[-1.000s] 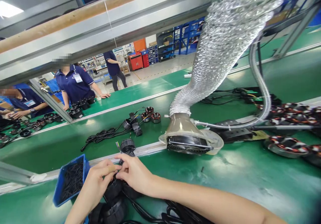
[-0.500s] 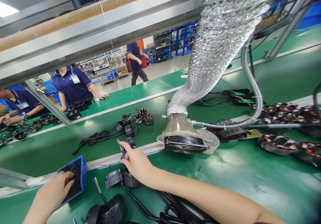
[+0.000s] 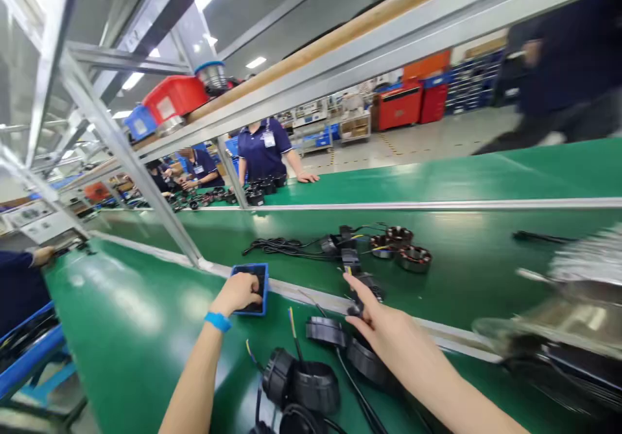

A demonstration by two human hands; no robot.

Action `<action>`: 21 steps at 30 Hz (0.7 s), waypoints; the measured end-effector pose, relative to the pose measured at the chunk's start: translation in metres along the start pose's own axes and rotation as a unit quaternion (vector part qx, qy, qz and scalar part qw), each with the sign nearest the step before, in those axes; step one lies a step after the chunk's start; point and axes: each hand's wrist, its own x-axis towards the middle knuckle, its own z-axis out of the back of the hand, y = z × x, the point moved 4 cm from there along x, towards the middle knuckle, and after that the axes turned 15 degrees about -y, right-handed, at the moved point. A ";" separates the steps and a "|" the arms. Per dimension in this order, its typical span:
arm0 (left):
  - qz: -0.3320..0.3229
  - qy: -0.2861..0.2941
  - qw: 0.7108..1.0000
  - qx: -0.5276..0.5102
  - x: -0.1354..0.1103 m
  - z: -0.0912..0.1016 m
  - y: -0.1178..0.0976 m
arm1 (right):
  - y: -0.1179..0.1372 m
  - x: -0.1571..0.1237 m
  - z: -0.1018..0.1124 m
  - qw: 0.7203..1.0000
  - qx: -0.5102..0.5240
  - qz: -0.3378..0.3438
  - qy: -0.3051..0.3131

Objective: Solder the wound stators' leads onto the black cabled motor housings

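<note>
My left hand [image 3: 239,293], with a blue band [image 3: 218,321] round the wrist, reaches into a small blue bin [image 3: 265,291] of small dark parts. Its fingers are curled among them, and what they pinch is hidden. My right hand [image 3: 383,320] is closed on a black cable end whose thin coloured wires [image 3: 348,271] stick up past the fingertips. Below the hands stand black round housings [image 3: 315,385], some with coloured wire ends [image 3: 293,324] rising from them. Another black housing [image 3: 326,330] stands just left of my right hand.
A coiled black cable [image 3: 282,246] and copper-wound stators [image 3: 415,259] lie on the green bench behind the rail. An extraction hood [image 3: 544,324], blurred, is at the right. A slanted metal post [image 3: 140,175] stands left of the bin. Co-workers [image 3: 265,146] are across the bench.
The view has swung left, bringing the hood to the right edge. My left hand stays in the bin and my right hand still holds the cable. A walking person appears closer at right.
</note>
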 end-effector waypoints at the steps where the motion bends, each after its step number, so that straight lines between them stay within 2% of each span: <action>1: 0.003 -0.001 1.000 -0.007 0.000 -0.001 0.002 | 0.000 -0.002 0.001 0.999 -0.028 0.037 -0.023; 3: 0.005 0.000 1.000 -0.023 -0.001 -0.003 0.005 | 0.004 -0.006 0.009 0.990 -0.080 0.092 -0.066; 6: -0.003 0.004 0.999 -0.044 -0.002 -0.007 0.008 | 0.018 -0.009 0.025 0.979 -0.108 0.132 -0.109; 8: -0.008 0.004 0.999 -0.051 0.001 -0.010 0.011 | 0.033 -0.006 0.030 0.982 -0.076 0.143 -0.101; 10: -0.011 0.002 0.999 -0.050 0.003 -0.012 0.014 | 0.049 -0.001 0.026 0.986 -0.019 0.151 -0.064; 12: -0.012 -0.002 0.999 -0.039 0.004 -0.012 0.016 | 0.062 0.004 0.014 0.986 0.025 0.162 -0.017; 15: -0.007 -0.010 1.000 -0.012 0.001 -0.008 0.014 | 0.069 0.004 -0.013 0.980 0.016 0.199 0.015; 17: -0.001 -0.014 1.000 0.006 -0.002 -0.003 0.012 | 0.063 0.001 -0.034 0.976 -0.008 0.217 0.012; 21: 0.006 -0.021 0.999 0.030 -0.007 0.004 0.007 | 0.036 -0.003 -0.077 0.983 0.021 0.180 0.027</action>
